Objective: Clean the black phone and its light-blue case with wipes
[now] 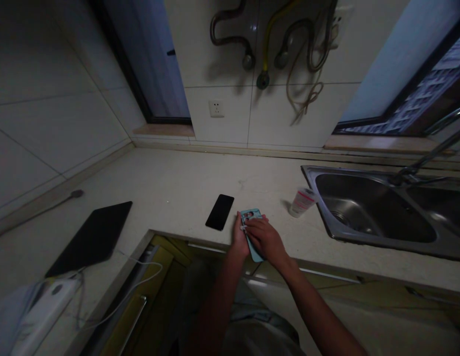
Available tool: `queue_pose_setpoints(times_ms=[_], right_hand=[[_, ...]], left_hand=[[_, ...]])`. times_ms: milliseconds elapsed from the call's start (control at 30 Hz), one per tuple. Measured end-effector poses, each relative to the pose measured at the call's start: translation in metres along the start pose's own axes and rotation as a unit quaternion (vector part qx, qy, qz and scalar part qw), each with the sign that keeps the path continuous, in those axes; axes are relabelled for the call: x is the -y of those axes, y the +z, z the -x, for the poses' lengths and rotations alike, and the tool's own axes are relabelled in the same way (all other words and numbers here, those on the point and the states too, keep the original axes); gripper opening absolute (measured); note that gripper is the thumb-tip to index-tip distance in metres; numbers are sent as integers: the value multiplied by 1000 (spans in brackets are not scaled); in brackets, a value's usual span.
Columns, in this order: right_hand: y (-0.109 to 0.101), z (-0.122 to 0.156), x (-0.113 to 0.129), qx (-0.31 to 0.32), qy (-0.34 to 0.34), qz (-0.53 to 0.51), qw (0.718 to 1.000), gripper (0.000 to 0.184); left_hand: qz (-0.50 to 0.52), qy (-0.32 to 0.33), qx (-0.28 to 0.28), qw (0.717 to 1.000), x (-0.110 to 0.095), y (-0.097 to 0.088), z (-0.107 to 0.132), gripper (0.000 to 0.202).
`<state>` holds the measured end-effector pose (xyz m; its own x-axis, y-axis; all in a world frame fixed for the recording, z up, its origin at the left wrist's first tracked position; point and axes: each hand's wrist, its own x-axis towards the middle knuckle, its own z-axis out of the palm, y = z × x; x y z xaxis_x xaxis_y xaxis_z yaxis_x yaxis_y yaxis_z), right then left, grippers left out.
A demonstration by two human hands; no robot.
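My left hand point(240, 236) is closed around the side of a light-blue phone case point(255, 253), held at the counter's front edge. The case has a printed or dark-spotted patch near its top; whether a phone is inside I cannot tell. Over the case lies my right hand point(265, 240), fingers bent and pinched together on a small white thing point(243, 227), too small to name. Just left of both hands a black phone point(220, 212) rests flat on the counter, screen up and dark.
The pale counter point(185, 180) turns a corner at the left. There lie a dark flat panel point(92, 237) and a white device point(48, 311) with a cable. A plastic cup point(302, 202) stands tilted-looking beside the steel sink point(328, 220). Pipes point(233, 39) hang on the wall.
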<state>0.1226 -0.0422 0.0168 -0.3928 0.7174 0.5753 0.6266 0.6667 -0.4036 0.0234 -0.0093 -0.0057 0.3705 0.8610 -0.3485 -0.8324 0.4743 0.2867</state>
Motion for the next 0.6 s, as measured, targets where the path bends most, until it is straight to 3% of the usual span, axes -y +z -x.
queue_pose_setpoints(times_ms=[100,300,600], right_hand=[[-9,13,9,19,-41,-21,999,19],[-31,36,19,67,-78,-51,993,20],[-44,57,-3,22,-31,-27,999,21]], left_hand=[[-1,0,-6,1000,0,-1,2,61],[29,33,-22,999,-2,-1,5,59],[44,19,0,999,-6,-2,9,59]])
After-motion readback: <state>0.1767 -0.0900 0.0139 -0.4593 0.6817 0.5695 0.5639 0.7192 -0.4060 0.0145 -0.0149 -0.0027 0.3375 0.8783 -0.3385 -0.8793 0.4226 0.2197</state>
